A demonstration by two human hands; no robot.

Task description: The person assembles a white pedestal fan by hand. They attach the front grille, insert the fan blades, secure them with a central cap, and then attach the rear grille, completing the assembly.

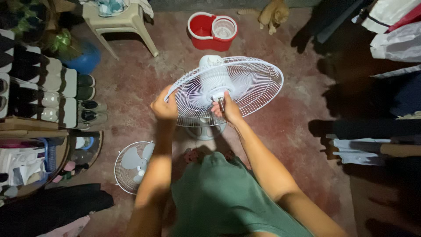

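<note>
**Both hands on the fan**

While I stand on the red floor (144, 83), the fan (210, 83) sits right in front of me, its white rear grille (254, 83) tilted face up toward me with the motor housing at its middle. A beige chair (118, 22) stands well behind it on the left, a red mop bucket (212, 30) behind it, and the loose front grille with blades (131, 164) lies on the floor by my left arm. My left hand (163, 107) has its fingers curled around the rear grille's near-left rim. My right hand (228, 110) has its fingers pinched shut on the motor shaft (220, 103) at the hub.
</note>
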